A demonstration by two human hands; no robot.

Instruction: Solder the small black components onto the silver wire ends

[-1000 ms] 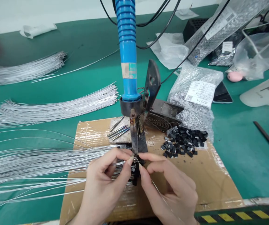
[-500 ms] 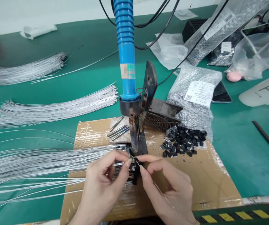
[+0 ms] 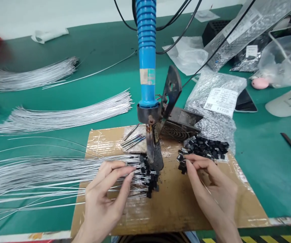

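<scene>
In the head view, the left hand (image 3: 107,197) holds thumb and forefinger narrowly together over the pale wires (image 3: 66,172); whether they grip one, I cannot tell. Black end pieces (image 3: 150,180) lie just beyond its fingertips. The right hand (image 3: 215,184), holding a thin strand (image 3: 209,191), has narrowed fingertips at the loose black parts' (image 3: 206,146) near edge.

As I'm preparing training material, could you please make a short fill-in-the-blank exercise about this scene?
The right hand is at a pile of small parts coloured mostly ____.
The left hand is over pale wires, to the ____ of the upright tool in the picture.
The tool's ribbed handle is ____.
The cardboard lies on a ____ work surface.
Missing words: black; left; blue; green.
</scene>
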